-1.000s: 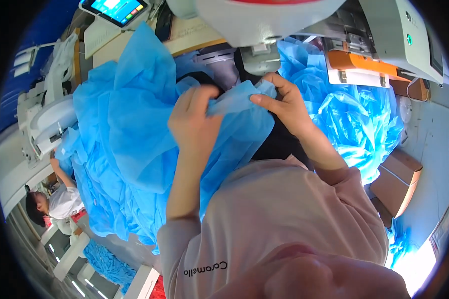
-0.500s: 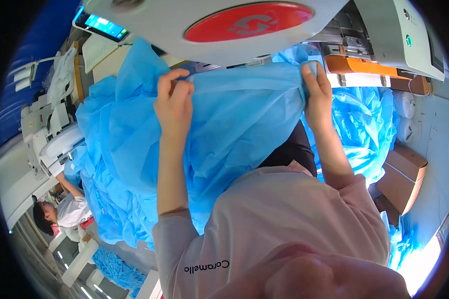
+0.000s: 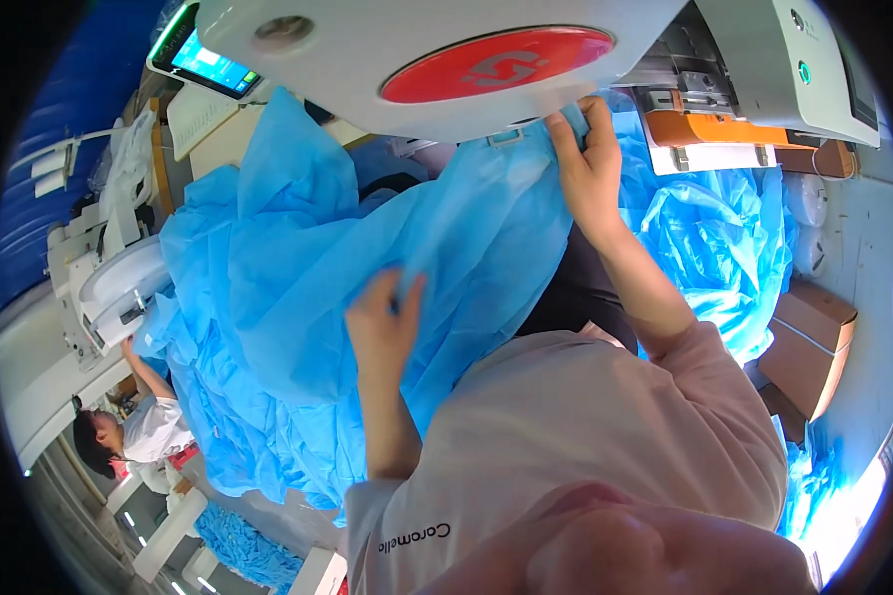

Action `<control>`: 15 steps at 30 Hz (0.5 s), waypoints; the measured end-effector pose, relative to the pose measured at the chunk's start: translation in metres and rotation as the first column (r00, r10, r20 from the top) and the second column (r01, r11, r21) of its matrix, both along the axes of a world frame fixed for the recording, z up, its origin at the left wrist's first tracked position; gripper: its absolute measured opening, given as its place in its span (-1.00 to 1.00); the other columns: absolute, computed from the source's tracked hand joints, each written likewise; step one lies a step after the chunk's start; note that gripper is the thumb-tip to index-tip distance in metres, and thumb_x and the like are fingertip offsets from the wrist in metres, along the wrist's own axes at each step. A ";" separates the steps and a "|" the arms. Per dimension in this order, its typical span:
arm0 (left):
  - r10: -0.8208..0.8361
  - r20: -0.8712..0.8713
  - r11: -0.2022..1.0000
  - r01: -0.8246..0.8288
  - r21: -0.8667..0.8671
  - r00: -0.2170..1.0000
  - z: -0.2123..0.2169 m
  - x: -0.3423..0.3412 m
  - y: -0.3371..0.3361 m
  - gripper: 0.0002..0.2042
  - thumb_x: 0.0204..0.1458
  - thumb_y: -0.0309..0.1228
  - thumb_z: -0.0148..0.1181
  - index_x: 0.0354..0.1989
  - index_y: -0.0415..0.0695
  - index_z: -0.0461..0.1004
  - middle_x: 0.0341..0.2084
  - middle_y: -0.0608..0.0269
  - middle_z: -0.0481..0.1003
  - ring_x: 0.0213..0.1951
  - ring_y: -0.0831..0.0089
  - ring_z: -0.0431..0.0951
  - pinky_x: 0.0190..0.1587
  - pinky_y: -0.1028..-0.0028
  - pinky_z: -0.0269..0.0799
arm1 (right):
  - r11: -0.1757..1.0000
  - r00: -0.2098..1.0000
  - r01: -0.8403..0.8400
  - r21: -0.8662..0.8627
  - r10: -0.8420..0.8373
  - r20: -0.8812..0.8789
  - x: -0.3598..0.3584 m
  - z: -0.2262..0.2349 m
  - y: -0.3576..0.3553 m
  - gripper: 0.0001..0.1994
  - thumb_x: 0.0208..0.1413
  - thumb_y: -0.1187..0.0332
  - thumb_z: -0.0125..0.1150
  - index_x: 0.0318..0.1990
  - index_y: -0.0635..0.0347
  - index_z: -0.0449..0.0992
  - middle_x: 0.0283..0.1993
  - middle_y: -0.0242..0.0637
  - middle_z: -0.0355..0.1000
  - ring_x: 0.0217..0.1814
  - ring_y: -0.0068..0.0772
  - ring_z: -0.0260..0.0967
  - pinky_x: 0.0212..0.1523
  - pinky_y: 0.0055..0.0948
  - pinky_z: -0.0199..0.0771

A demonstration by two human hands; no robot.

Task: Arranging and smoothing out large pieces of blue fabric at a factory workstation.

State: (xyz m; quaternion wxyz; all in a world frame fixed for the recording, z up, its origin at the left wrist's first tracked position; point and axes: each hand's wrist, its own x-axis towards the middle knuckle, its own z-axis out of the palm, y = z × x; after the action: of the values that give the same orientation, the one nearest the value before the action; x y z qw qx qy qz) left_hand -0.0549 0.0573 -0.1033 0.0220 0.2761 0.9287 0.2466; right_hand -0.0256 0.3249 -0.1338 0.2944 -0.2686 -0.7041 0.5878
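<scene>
A large sheet of thin light-blue nonwoven fabric (image 3: 308, 288) lies gathered across the work area and over my lap. At the sewing machine's (image 3: 347, 74) lower edge, my right hand (image 3: 593, 169) pinches the fabric between thumb and fingers; part of the fingertips is hidden by the machine head. My left hand (image 3: 383, 322) is lower, over the middle of the fabric, beside a raised fold. Motion smears its fingers, so whether they grip the cloth is unclear. The machine head hides the needle area.
A lit screen (image 3: 211, 61) stands at the upper left. More blue fabric (image 3: 719, 238) is heaped at the right, below an orange machine part (image 3: 709, 129). A cardboard box (image 3: 814, 347) sits further right. At the far left, a person (image 3: 149, 431) works at another machine (image 3: 119, 288).
My left hand has come down and slightly right from the fabric's upper edge, and the cloth there has folded. My right hand has moved up and left, closer to the machine.
</scene>
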 end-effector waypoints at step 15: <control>0.541 -0.172 0.835 -0.501 0.230 0.823 0.054 -0.052 -0.053 -0.83 0.01 -0.58 0.00 -0.25 -0.28 0.48 -0.50 0.14 0.45 -0.48 0.36 0.44 -0.46 0.42 0.29 | 0.980 1.000 -0.011 0.197 0.009 0.011 0.000 0.011 0.012 -0.77 0.08 0.49 0.19 -0.10 0.27 0.37 -0.21 -0.23 0.45 -0.13 -0.48 0.41 -0.06 -0.49 0.37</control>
State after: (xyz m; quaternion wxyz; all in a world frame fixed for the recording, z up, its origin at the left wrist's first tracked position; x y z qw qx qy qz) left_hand -0.1070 0.0044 -0.0493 -0.1784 0.0385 0.9395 0.2898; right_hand -0.0257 0.3372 -0.1230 0.3131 -0.2374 -0.7617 0.5151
